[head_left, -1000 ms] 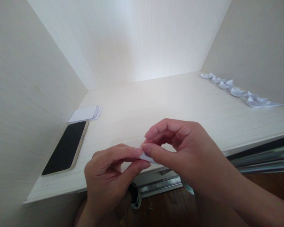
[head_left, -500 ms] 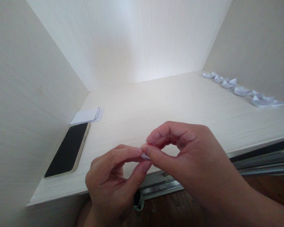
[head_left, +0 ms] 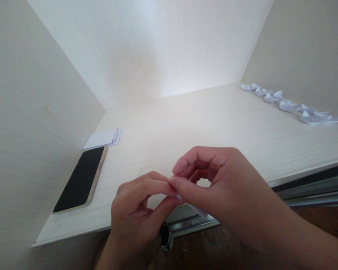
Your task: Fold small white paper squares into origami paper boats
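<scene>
1. Slip (head_left: 198, 211) at lower centre: white paper, thin and matt.
2. Folded pieces (head_left: 290, 106) at right: white paper, matt, sharply creased.
3. Stacked sheets (head_left: 100, 138) at left: flat white paper, smooth and matt.
4. Phone (head_left: 79, 180) at lower left: smooth, glass-like black face; the beige edge looks like matt plastic.
5. Bench (head_left: 163, 131) across the middle: pale wood-look board, finely grained, with a soft sheen.
6. Back panel (head_left: 157, 45) at top: similar streaked board, faintly glossy.
7. Track (head_left: 318, 192) at lower right: shiny grey metal.
8. Floor (head_left: 208, 245) at bottom: dark brown wood.
</scene>
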